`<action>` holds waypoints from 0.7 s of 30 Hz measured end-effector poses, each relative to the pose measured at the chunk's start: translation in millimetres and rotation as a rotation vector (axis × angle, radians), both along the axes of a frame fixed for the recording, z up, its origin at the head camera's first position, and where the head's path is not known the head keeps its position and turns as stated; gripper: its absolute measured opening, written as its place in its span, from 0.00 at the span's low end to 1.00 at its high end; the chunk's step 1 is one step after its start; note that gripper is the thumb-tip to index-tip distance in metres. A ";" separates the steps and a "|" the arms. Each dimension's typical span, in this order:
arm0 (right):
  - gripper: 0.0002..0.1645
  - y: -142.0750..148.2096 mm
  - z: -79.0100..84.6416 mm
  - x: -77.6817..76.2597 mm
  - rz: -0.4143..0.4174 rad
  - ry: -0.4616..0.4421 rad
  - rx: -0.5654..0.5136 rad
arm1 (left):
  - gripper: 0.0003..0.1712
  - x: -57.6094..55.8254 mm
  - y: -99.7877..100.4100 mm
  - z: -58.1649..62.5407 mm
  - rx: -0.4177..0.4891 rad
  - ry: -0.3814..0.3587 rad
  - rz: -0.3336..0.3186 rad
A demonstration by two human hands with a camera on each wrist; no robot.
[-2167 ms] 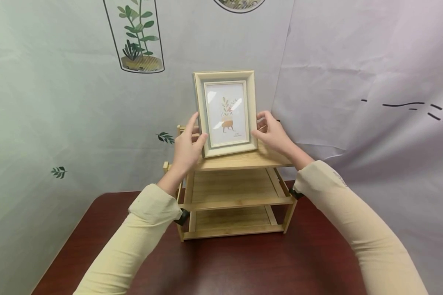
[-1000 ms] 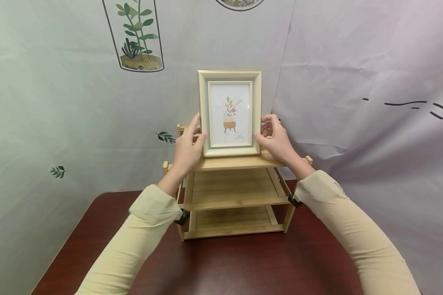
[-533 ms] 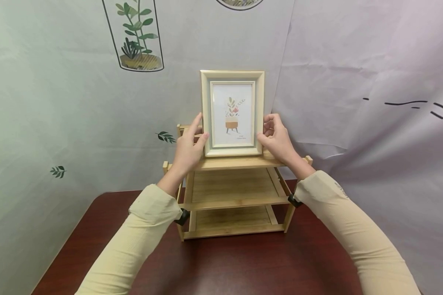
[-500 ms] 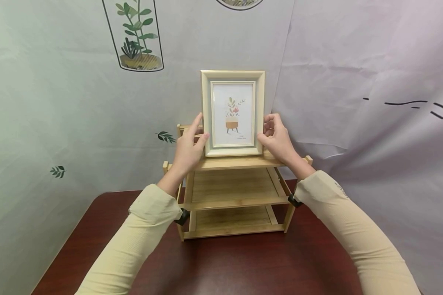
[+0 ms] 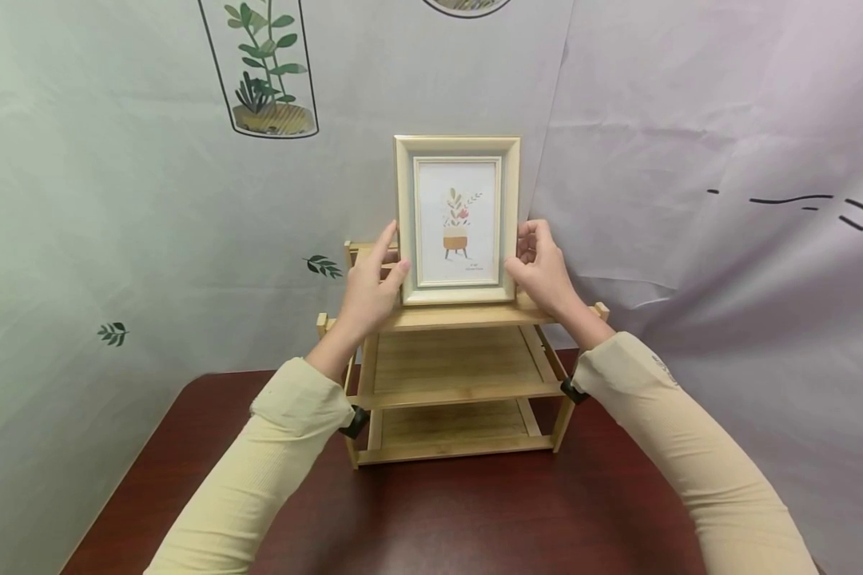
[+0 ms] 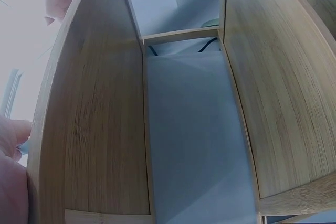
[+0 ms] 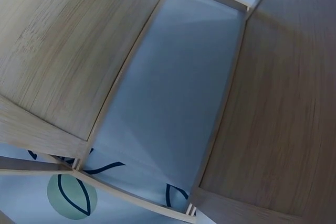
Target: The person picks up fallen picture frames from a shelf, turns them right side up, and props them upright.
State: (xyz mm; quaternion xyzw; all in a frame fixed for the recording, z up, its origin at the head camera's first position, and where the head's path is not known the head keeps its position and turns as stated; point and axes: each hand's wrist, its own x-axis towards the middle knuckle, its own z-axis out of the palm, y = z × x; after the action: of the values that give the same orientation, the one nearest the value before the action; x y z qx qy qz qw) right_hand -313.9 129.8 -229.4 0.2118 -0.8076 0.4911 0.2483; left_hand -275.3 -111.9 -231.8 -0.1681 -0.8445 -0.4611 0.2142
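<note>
A cream and grey-blue picture frame [image 5: 509,176] stands upright on the top board of a wooden shelf rack [image 5: 467,318] in the head view. Behind its glass shows a print [image 5: 456,239] of a potted plant. My left hand [image 5: 371,286] holds the frame's left side, thumb at the front edge and index finger along the side. At the right side my right hand [image 5: 546,275] pinches the frame, thumb on the front and fingers bent behind. The left wrist view catches part of a hand [image 6: 13,171] beside a board edge; no hand shows in the right wrist view.
Two lower shelf boards sit below, a middle one [image 5: 460,363] and a bottom one [image 5: 453,427]. The rack stands on a dark red table [image 5: 446,519]. A pale cloth [image 5: 654,96] printed with plants hangs close behind and to both sides.
The picture frame has shifted right and turned from slightly tilted to straight, facing front. Both hands have moved slightly right with it and keep their hold.
</note>
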 end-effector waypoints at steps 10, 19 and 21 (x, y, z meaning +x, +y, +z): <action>0.14 23.5 13.9 8.5 0.074 0.005 -0.119 | 0.31 10.1 -7.6 4.2 0.143 0.062 0.044; 0.07 73.8 8.8 21.1 -0.107 0.104 -0.018 | 0.28 25.0 -52.6 7.0 0.062 0.188 0.141; 0.08 85.7 1.5 23.5 -0.163 0.105 0.027 | 0.26 27.0 -66.5 1.2 0.038 0.202 0.176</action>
State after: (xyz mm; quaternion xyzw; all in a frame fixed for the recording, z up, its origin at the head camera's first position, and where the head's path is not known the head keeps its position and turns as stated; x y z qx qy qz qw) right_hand -290.4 215.5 -227.9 0.1742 -0.8147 0.4466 0.3264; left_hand -248.3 -178.4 -230.6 -0.1347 -0.8211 -0.4373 0.3411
